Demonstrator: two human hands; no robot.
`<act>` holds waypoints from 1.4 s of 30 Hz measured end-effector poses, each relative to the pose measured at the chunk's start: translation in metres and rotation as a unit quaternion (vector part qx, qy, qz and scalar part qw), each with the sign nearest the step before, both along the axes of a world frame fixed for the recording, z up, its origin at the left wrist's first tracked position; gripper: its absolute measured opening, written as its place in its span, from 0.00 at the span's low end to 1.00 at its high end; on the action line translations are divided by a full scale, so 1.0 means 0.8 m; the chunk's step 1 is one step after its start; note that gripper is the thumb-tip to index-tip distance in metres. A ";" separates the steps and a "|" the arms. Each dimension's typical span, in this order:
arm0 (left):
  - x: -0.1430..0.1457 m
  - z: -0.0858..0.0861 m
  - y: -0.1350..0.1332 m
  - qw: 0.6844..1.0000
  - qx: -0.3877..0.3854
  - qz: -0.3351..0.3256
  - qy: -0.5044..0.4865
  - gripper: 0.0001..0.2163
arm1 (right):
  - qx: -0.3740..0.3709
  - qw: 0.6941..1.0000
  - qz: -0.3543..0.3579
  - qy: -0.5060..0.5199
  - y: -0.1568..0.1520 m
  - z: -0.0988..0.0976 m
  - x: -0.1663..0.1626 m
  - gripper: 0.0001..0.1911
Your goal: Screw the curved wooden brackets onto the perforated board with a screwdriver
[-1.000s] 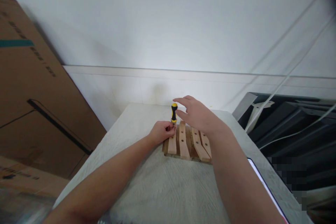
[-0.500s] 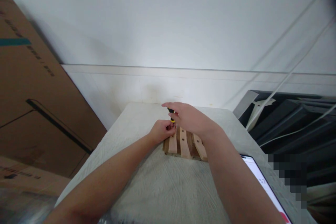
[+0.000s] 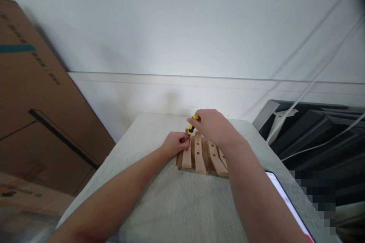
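Note:
A yellow and black screwdriver (image 3: 192,126) is in the fingers of my right hand (image 3: 210,124), its handle leaning to the right and its lower end by my left fingertips. My left hand (image 3: 175,143) is closed in a pinch at that lower end, over the leftmost wooden strip (image 3: 187,158). Whatever sits between those fingertips is too small to make out. Several pale strips with dark holes, one a middle strip (image 3: 199,156), lie across a darker wooden board (image 3: 209,164). My right forearm covers the board's right side.
The board rests on a table with a pale cloth (image 3: 176,205). A phone (image 3: 288,205) lies at the right edge, partly behind my forearm. A large cardboard box (image 3: 51,121) stands left, a white wall (image 3: 182,38) behind, and dark panels (image 3: 322,133) with a white cable at right.
My right hand has shifted slightly right, and its fingers have closed on the top of the screwdriver, which now leans right. My left hand stays in about the same place.

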State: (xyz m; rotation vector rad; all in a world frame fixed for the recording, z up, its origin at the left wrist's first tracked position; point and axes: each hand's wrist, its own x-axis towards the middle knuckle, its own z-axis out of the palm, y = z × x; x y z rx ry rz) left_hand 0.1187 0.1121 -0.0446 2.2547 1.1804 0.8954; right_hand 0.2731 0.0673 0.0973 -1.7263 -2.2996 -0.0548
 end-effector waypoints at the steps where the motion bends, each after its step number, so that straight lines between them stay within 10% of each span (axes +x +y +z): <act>1: 0.000 0.000 0.000 1.000 -0.002 0.001 -0.002 0.12 | -0.002 1.000 -0.017 0.002 0.001 0.000 0.002 0.21; 11: -0.001 0.000 -0.002 1.000 -0.014 -0.005 -0.003 0.12 | 0.005 0.991 0.103 0.083 -0.001 -0.003 0.007 0.23; 18: -0.002 -0.002 0.000 1.000 -0.011 -0.007 -0.001 0.11 | 0.011 0.997 -0.072 -0.002 0.004 0.000 0.006 0.22; 24: -0.002 -0.001 -0.001 1.000 -0.016 -0.011 -0.002 0.11 | 0.009 1.000 0.029 0.006 0.008 -0.006 0.008 0.19; 31: 0.001 0.000 -0.001 1.000 -0.013 0.002 -0.008 0.11 | 0.026 0.994 -0.110 -0.002 -0.002 0.000 -0.001 0.24; 38: -0.001 0.001 -0.001 1.000 -0.012 -0.010 -0.006 0.11 | -0.006 0.998 0.040 0.055 0.004 -0.009 0.004 0.24; 42: -0.002 0.000 -0.001 1.000 -0.006 -0.008 -0.006 0.11 | -0.018 1.000 0.008 0.013 0.000 -0.004 0.006 0.22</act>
